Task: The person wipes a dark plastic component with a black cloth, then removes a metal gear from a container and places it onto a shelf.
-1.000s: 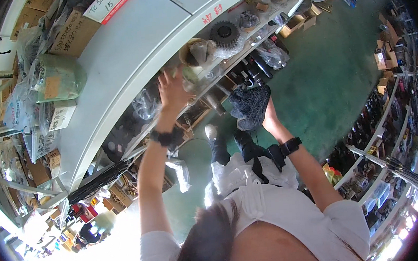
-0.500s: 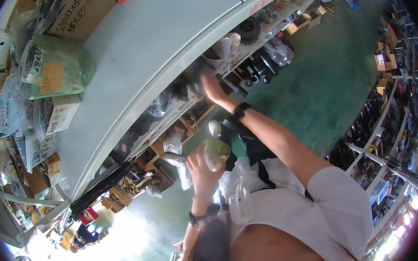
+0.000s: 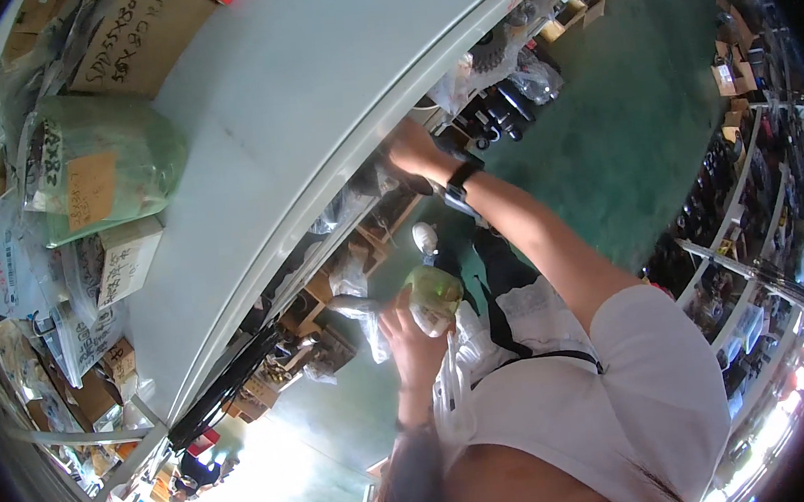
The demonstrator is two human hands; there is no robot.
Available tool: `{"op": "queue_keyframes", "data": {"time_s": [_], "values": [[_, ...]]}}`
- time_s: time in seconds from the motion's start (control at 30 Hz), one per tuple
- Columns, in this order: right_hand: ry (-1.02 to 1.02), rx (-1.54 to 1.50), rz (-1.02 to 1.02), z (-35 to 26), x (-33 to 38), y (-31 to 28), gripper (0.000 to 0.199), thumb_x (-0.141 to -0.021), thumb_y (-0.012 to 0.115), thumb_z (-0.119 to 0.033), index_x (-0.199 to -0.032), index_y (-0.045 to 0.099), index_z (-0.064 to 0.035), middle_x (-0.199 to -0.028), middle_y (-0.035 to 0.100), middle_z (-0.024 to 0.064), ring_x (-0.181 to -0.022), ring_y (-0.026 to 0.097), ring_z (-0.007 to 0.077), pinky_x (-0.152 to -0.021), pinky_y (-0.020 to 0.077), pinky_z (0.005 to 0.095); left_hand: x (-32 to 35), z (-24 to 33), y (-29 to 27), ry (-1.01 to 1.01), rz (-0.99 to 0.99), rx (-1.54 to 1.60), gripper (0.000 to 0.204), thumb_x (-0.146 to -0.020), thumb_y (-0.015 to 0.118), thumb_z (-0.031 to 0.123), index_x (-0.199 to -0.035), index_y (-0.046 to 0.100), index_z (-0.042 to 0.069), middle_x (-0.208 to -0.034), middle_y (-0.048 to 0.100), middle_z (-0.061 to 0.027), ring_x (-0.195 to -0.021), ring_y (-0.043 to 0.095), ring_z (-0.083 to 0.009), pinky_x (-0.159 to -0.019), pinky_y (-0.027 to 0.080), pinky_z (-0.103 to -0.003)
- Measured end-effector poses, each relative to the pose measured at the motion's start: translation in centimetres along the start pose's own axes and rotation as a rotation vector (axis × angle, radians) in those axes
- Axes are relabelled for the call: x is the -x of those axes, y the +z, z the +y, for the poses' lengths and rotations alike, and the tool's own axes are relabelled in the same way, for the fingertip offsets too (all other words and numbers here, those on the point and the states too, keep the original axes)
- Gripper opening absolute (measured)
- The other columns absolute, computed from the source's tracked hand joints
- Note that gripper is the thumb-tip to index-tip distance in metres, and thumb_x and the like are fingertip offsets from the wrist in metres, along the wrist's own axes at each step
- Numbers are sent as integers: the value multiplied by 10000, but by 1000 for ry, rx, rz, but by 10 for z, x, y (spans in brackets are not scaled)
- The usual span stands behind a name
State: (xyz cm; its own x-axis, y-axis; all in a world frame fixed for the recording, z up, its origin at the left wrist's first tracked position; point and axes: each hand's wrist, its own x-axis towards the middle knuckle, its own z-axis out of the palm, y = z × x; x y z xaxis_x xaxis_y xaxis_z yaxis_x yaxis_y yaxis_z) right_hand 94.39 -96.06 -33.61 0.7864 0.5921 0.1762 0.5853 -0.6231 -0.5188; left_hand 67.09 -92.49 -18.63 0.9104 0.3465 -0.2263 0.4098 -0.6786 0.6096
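Observation:
My left hand (image 3: 412,338) is low in the middle, closed around a greenish see-through plastic bag (image 3: 435,298) with something pale inside. A white plastic bag (image 3: 452,390) hangs just below it, against my shirt. My right hand (image 3: 415,152) reaches to the lower shelf under the front edge of the grey shelf top (image 3: 310,77). Its fingertips are hidden by that edge, so what it touches does not show. Plastic-wrapped parts (image 3: 345,203) lie on the lower shelf beside it.
On the shelf top at left stand a green plastic-wrapped bundle (image 3: 150,153), a cardboard box (image 3: 149,34) and a small white box (image 3: 130,256). Toothed black wheels (image 3: 490,55) lie on the lower shelf. Another loaded rack (image 3: 757,268) runs along the right.
The view has shifted, moving the shelf top and its bundle slightly. My right hand has moved farther in at the lower shelf; my left hand still holds the greenish bag.

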Motion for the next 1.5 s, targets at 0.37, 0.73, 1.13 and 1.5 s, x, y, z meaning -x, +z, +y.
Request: {"op": "queue_keyframes", "data": {"time_s": [0.37,0.73,1.13,1.5], "values": [[50,-148,57,18,-19,20,295,-777,476,-114,-1051,535,-21,-1068,522,164,-1013,476,310,-867,388,382,-10,1,-4,0,-14,-84,801,-533,758,185,-1228,364,135,-1157,387,-138,-1079,365,-346,-899,354,-463],[-90,111,177,15,19,15,291,-752,528,-132,-1015,538,-7,-1001,541,152,-975,483,307,-874,387,395,-24,5,2,43,45,-56,801,-539,763,185,-1230,363,127,-1153,384,-145,-1074,377,-353,-901,361,-448],[47,-337,49,3,-8,13,225,-840,446,-124,-1016,536,-15,-1083,520,176,-988,501,321,-794,430,379,-31,20,-10,75,128,-77,800,-547,760,192,-1224,351,71,-1110,400,-146,-1030,393,-352,-872,355,-457],[-94,-442,-53,55,38,-25,239,-848,496,-176,-1056,584,-99,-1047,551,79,-953,530,194,-779,433,317,-122,40,-23,311,315,-132,828,-584,772,153,-1263,313,33,-1156,371,-170,-1041,408,-322,-838,408,-412]]}}
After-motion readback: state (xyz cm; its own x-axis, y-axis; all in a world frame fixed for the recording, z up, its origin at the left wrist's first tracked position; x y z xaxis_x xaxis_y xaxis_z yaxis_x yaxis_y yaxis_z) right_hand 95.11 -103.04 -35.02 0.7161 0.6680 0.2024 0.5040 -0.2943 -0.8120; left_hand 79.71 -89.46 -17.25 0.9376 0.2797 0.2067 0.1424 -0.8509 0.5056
